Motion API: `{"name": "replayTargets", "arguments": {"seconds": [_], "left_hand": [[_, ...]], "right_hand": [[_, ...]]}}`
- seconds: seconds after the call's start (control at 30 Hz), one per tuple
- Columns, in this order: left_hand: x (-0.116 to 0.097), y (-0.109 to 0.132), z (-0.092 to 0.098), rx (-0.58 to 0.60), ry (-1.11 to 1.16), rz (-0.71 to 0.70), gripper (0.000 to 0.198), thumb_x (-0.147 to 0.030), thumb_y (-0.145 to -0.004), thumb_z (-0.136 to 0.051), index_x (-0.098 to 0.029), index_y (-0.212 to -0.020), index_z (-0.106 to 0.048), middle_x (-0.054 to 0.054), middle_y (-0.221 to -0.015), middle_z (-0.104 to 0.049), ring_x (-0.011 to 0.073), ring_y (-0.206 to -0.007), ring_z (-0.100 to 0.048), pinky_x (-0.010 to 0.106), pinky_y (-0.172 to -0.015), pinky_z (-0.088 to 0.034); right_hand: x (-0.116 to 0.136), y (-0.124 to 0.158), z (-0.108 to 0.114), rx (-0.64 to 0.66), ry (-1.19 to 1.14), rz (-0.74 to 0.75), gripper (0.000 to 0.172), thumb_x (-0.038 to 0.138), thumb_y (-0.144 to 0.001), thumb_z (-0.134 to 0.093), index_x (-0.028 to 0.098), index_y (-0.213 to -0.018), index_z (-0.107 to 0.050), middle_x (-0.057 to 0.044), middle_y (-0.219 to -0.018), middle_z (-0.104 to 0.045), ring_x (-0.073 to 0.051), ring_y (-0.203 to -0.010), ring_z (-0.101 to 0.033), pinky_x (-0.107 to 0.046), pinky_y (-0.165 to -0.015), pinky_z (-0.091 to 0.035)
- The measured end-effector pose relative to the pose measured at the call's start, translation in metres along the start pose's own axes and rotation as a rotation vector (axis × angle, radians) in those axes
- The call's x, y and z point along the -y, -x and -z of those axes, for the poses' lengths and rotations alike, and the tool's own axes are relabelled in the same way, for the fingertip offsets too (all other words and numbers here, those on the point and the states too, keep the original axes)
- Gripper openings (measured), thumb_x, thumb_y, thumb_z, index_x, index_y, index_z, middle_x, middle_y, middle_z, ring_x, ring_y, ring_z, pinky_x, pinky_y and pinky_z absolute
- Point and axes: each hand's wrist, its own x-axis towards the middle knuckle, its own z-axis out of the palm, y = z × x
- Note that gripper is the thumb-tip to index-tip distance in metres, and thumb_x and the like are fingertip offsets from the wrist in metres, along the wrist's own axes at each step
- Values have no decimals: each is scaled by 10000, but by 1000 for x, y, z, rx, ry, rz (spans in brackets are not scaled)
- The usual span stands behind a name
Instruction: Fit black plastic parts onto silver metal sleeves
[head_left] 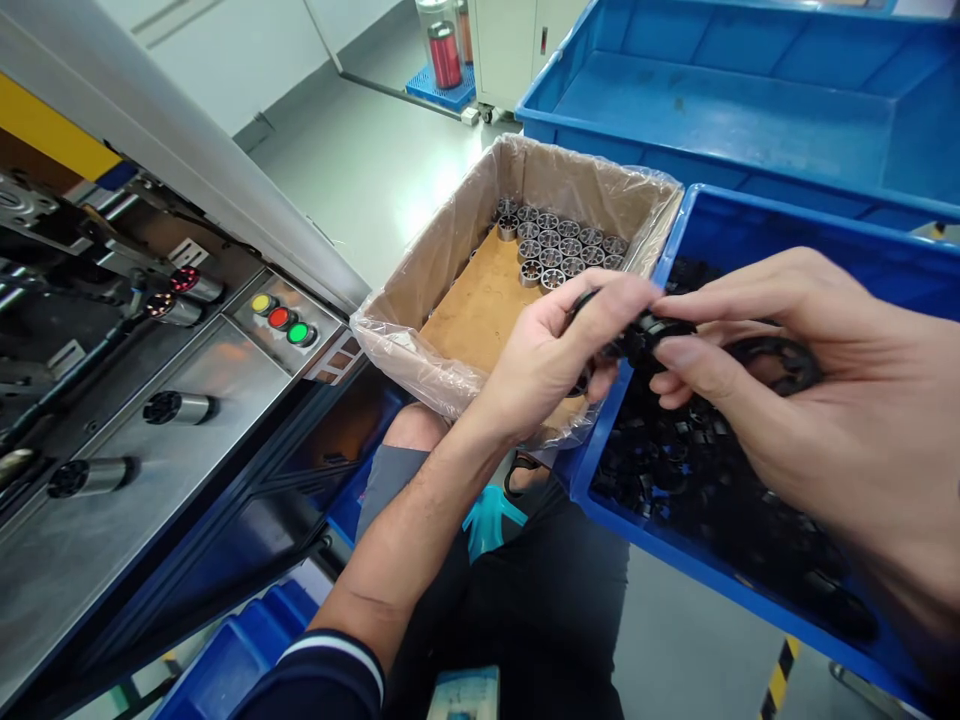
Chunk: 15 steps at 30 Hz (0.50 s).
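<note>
Pale floor (337,190) lies beyond the left hand (551,345) and right hand (844,390), both narrowly gripping black parts (641,343).

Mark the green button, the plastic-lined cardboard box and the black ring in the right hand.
Green button (301,333): head view, on its cap.
Cardboard box (592,187): head view, on its far inner wall.
Black ring (804,368): head view, on its rim, picture's right side.

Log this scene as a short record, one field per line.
Left hand: closed on small black parts
Right hand: closed on the same parts, a black ring also in its grasp
Cardboard box: plastic-lined, metal cylinders in rows
Blue bin: loose black pieces
Machine panel: yellow, red and green buttons
</note>
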Motion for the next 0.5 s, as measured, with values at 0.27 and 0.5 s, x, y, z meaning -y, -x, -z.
{"name": "replayTargets", "arguments": {"seconds": [0.27, 0.5], "left_hand": [[-3, 2, -13, -68, -150, 27, 735, -965, -1218, -584, -238, -1108, -579, -39, -804, -586, 73, -587, -630, 193, -583, -506], [3, 1, -7, -88, -196, -10, 726, -973, -1183, -646, -250, -1143, -595, -11, -876, -579, 92, -631, -625, 251, -589, -598]], "right_hand": [[-5, 5, -5, 24, -16, -18, 193, 260, -1113, -947, 408, -1233, -978, 52, -1188, -938, -203, -839, -882, -405, -765, -771], [-5, 3, 0, 82, -29, 19, 524, 198, -934, -1101, 482, -1361, -994, 43, -1316, -925, -207, -926, -849, -446, -866, -817]]}}
